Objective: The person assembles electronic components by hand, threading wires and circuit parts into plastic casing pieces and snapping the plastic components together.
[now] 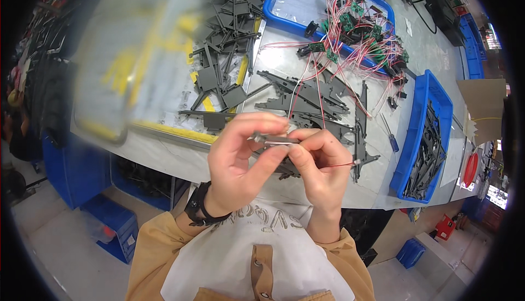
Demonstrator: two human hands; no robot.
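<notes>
Both my hands meet in front of my chest, above the near edge of the table. Between them is a dark grey plastic part (272, 138), seen nearly edge-on. My left hand (236, 156) grips its left end between thumb and fingers. At its right end my right hand (324, 164) pinches the part, thumb tip close to the left thumb. A thin red wire (340, 165) runs out to the right past my right fingers, ending in a small connector. Red and white wires also rise behind the hands. My fingers hide much of the part.
Dark grey plastic parts (306, 101) lie piled just beyond my hands. A yellow-taped tray (175, 132) holds more at left. Wired green circuit boards spill from a blue tray (268, 11). At right lie a screwdriver (392, 138) and a blue bin (398, 187) of dark parts.
</notes>
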